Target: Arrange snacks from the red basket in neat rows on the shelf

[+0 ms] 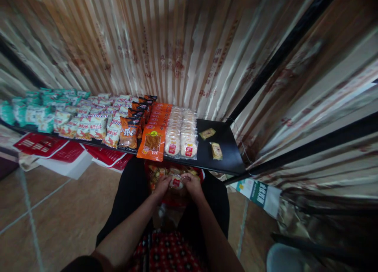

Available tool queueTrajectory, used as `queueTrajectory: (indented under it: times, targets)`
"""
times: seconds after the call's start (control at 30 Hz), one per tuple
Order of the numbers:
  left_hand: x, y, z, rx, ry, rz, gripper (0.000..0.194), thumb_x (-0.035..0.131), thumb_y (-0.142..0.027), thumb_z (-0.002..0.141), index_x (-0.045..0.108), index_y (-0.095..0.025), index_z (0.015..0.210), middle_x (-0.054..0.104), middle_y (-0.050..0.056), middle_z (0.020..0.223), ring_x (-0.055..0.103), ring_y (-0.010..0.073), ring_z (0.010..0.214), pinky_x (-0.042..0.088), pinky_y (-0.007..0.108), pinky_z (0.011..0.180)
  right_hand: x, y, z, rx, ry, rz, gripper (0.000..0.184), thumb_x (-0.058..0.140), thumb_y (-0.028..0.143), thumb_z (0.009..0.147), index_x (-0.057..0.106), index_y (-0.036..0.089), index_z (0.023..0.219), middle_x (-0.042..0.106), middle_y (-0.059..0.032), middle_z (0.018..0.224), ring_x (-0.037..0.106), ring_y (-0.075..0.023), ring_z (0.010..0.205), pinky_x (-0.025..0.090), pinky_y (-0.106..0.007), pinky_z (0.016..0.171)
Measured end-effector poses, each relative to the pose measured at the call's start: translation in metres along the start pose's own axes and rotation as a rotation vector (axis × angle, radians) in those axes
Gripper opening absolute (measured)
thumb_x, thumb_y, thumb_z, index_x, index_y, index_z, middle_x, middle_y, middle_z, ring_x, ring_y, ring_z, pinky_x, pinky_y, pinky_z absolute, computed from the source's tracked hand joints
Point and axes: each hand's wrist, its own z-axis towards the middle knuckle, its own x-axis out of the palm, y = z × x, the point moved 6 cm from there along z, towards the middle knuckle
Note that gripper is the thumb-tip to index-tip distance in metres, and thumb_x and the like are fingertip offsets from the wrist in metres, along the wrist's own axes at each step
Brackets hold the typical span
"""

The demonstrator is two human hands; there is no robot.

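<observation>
Between my two hands is a rice cracker packet (176, 181) in clear wrap with a red label. My left hand (163, 185) is closed on its left end, and my right hand (191, 184) pinches its right end. Just beneath them a red basket (203, 176) full of mixed wrapped snacks sits between my knees. On the black shelf (203, 161) ahead, two rows of similar rice cracker packets (180, 140) stand lined up. Right of them lie two small yellow-wrapped snacks, one near the back (207, 133) and one nearer the front (216, 151).
Leftward along the shelf are orange stick-snack packs (152, 140), orange-and-black bags (129, 131), white-and-red bags (94, 126) and teal bags (37, 112). Red baskets (67, 151) lie on the tiled floor. Black posts (262, 79) and a striped plastic sheet (177, 47) stand around the shelf.
</observation>
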Motion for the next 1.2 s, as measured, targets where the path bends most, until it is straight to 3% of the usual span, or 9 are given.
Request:
queueTrajectory:
  times: [0.4,0.57,0.7,0.9,1.03,1.2]
  targets:
    - [0.001,-0.028,-0.017,0.123,-0.030,0.093,0.003,0.052,-0.016,0.077,0.053,-0.017,0.074,0.060,-0.002,0.069,0.056,0.0102,0.066,0.043,0.019,0.062,-0.014,0.020,-0.006,-0.028,-0.066,0.171,0.025,0.070,0.041,0.054,0.064,0.020,0.066,0.064,0.0002,0.058,0.058,-0.0146,0.054,0.046,-0.026,0.052]
    - [-0.003,-0.047,-0.026,0.246,-0.021,0.170,0.008,0.050,-0.016,0.078,0.056,-0.016,0.075,0.062,-0.001,0.071,0.057,0.0101,0.066,0.043,0.020,0.063,-0.013,0.024,-0.013,-0.029,-0.070,0.159,0.039,0.068,0.048,0.059,0.066,0.020,0.086,0.062,0.0014,0.058,0.056,-0.0133,0.051,0.045,-0.026,0.050]
    - [-0.008,-0.065,-0.033,0.347,0.023,0.340,0.013,0.052,-0.023,0.078,0.063,-0.017,0.081,0.066,0.000,0.077,0.058,0.0114,0.071,0.041,0.021,0.066,-0.017,0.028,-0.019,-0.032,-0.044,-0.086,0.049,0.064,0.053,0.065,0.065,0.022,0.104,0.063,0.0018,0.062,0.058,-0.0141,0.055,0.045,-0.026,0.053]
    - [-0.006,-0.089,-0.050,0.531,0.115,0.658,0.018,0.052,-0.028,0.080,0.068,-0.023,0.086,0.068,-0.001,0.086,0.059,0.0137,0.082,0.040,0.023,0.073,-0.022,0.045,-0.034,-0.041,0.085,-0.641,0.049,0.057,0.063,0.070,0.067,0.028,0.103,0.070,-0.0021,0.080,0.065,-0.0202,0.077,0.044,-0.027,0.063]
    - [0.000,-0.100,-0.062,0.643,0.132,0.910,0.020,0.049,-0.028,0.083,0.069,-0.024,0.084,0.066,0.002,0.084,0.058,0.0159,0.083,0.040,0.025,0.076,-0.017,0.061,-0.043,-0.143,0.115,-0.707,0.043,0.061,0.049,0.074,0.062,0.029,0.112,0.071,-0.0020,0.093,0.066,-0.0221,0.087,0.046,-0.029,0.072]
    - [0.006,-0.110,-0.074,0.716,0.168,1.084,0.021,0.047,-0.025,0.083,0.067,-0.023,0.089,0.066,0.004,0.089,0.057,0.0181,0.089,0.041,0.028,0.081,-0.001,0.072,-0.049,-0.323,0.234,-0.499,0.037,0.062,0.030,0.073,0.063,0.024,0.109,0.071,-0.0032,0.099,0.065,-0.0199,0.091,0.047,-0.030,0.082]
